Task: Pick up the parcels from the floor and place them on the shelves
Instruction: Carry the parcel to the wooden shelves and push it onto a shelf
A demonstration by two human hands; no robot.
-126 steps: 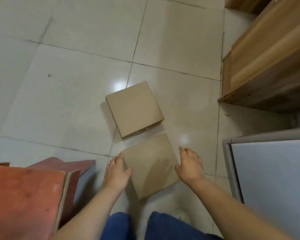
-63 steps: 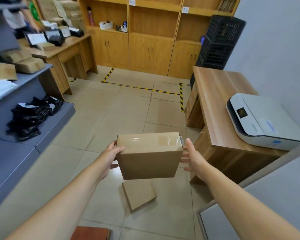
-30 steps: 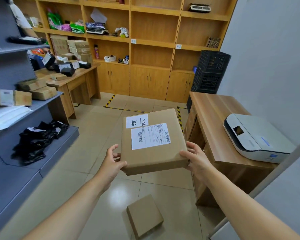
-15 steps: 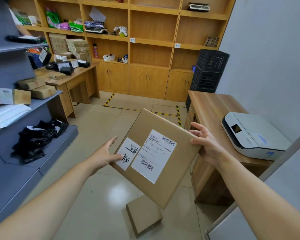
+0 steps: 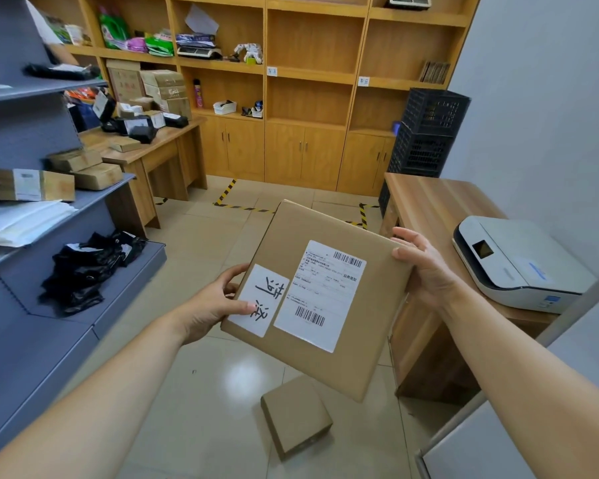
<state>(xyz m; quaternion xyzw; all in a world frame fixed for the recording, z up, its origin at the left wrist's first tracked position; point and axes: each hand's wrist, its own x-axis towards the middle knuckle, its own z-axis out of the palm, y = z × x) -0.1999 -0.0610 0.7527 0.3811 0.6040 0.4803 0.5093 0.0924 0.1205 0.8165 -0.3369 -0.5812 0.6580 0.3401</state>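
Observation:
I hold a flat brown cardboard parcel (image 5: 329,361) in front of me, tilted, with two white labels facing me. My left hand (image 5: 212,302) grips its lower left edge, thumb on the handwritten label. My right hand (image 5: 424,266) grips its upper right corner. A second, smaller brown parcel (image 5: 296,414) lies on the tiled floor below. The grey metal shelves (image 5: 115,271) stand at my left, carrying boxes, white envelopes and black bags.
A wooden desk (image 5: 426,198) with a white printer (image 5: 519,264) stands at the right, black crates (image 5: 429,133) behind it. A wooden wall unit (image 5: 308,81) fills the back. Another desk (image 5: 163,140) with packages stands at back left. A grey panel (image 5: 533,426) rises at lower right.
I lifted the parcel from the floor, stood up and turned it so its labels face me. In the last half second it tilted a little more and rose slightly.

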